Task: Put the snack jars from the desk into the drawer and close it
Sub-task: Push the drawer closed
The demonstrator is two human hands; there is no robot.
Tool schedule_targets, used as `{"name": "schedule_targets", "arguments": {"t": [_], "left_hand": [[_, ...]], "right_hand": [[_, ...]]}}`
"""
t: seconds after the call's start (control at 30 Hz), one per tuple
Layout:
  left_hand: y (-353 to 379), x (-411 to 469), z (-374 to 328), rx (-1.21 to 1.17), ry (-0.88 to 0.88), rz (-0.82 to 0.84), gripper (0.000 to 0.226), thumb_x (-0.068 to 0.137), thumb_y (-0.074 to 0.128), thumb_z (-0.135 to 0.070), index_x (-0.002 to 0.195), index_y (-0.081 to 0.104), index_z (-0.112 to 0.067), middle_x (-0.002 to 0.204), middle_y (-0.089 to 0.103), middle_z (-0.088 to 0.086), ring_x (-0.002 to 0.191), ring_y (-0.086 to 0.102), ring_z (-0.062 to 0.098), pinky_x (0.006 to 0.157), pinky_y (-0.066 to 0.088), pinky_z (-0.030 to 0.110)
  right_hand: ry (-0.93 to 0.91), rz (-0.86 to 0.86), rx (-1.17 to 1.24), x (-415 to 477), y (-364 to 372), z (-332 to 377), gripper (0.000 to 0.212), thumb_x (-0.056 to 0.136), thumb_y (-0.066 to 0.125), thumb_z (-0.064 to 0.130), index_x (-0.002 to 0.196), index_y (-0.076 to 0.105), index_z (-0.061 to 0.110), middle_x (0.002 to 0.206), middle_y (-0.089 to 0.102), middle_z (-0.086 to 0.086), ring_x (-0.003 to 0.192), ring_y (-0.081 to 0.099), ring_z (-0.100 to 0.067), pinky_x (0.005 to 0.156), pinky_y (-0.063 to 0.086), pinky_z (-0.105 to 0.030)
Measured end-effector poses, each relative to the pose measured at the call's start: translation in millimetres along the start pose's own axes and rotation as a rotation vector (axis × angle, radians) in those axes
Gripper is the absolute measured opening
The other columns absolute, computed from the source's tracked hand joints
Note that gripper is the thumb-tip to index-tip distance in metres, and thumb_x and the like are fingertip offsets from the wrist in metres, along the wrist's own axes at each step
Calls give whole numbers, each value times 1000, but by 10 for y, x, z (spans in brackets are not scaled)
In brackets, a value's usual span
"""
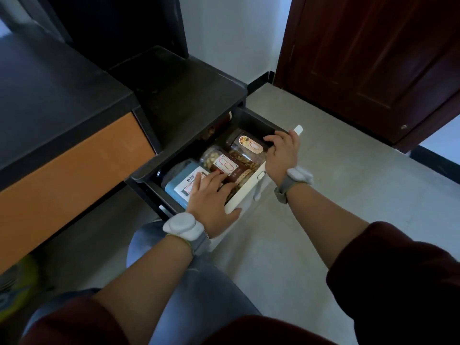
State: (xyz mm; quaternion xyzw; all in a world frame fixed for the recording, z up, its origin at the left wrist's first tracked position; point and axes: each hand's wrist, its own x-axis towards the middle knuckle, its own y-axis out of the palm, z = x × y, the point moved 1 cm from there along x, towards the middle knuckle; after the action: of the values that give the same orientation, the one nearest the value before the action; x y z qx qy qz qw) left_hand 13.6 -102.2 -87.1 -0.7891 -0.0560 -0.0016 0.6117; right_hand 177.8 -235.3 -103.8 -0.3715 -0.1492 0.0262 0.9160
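The drawer (245, 189) of a black cabinet stands pulled out, its white front facing me. Three snack jars lie inside on their sides: a blue-labelled jar (179, 179) at the left, a nut jar with a dark red label (225, 161) in the middle, and a clear jar with an orange label (249, 145) at the right. My left hand (211, 197) grips the left part of the drawer front, fingers resting on the jars, thumb outside the front. My right hand (282, 151) holds the front's right corner, fingers curled over the edge.
The black cabinet top (189, 95) is above the drawer, with the dark desk (49, 78) and its orange panel to the left. A dark wooden door (373, 58) stands at the right. Grey floor lies beyond the drawer. My knees in jeans are below.
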Motion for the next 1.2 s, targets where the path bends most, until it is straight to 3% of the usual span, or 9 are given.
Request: {"name": "schedule_targets", "arguments": {"t": [0.13,0.37,0.57,0.67,0.73,0.9,1.0,1.1,1.2], "left_hand": [[-134,78,197,24,-58,-71,75,75,59,-60,139,43,-23,150,38,4,143,20,23,116,-5,47],[-299,192,439,238,-213,-148,97,69,55,-73,148,22,-26,159,15,13,145,7,33,114,-8,52],[-301,278,766,336,-209,-133,89,85,38,-67,151,3,-18,158,20,8,145,14,27,115,9,44],[-295,312,865,448,-164,-82,79,94,28,-56,149,-10,-13,159,16,10,144,17,27,111,18,42],[-290,335,869,549,-150,-55,74,99,22,-48,146,-14,-5,159,14,13,143,20,29,110,22,41],[-272,431,729,657,-178,6,65,100,22,-29,144,-9,8,153,22,25,135,29,37,106,30,41],[-327,500,678,697,-166,-8,58,95,18,-22,143,10,10,147,33,26,130,35,38,104,33,40],[-344,650,700,651,-186,-17,52,98,31,-30,136,25,5,146,31,30,133,30,42,110,25,45],[-282,767,733,616,-213,18,66,100,31,-33,143,0,6,151,14,36,140,16,47,114,16,50]], "right_hand": [[-7,-28,31,132,182,168,34,90,43,4,117,63,10,137,50,-13,141,20,-31,108,13,-22],[9,2,-14,304,366,467,40,99,41,28,133,47,8,147,34,-19,137,28,-33,111,25,-37],[-524,234,-167,503,317,647,62,81,57,37,137,44,13,152,34,-11,141,26,-32,113,27,-50],[-699,505,-396,602,358,653,93,68,62,33,149,20,18,160,13,-6,147,9,-28,116,19,-52],[-770,561,-641,724,427,701,110,67,71,37,151,2,20,162,1,-4,148,0,-25,117,12,-55],[-811,604,-707,953,634,1044,127,62,83,47,151,-2,20,162,-3,-6,148,-5,-24,118,2,-49],[-789,691,-694,1008,657,1111,126,61,84,46,151,0,24,162,-2,-3,148,-5,-21,118,-1,-49],[-782,683,-676,1016,628,1098,123,63,83,46,151,1,27,163,-1,-2,148,-5,-20,118,-2,-49],[-778,677,-682,1023,641,1105,120,65,82,47,151,1,28,163,0,-1,148,-5,-19,119,0,-50]]}}
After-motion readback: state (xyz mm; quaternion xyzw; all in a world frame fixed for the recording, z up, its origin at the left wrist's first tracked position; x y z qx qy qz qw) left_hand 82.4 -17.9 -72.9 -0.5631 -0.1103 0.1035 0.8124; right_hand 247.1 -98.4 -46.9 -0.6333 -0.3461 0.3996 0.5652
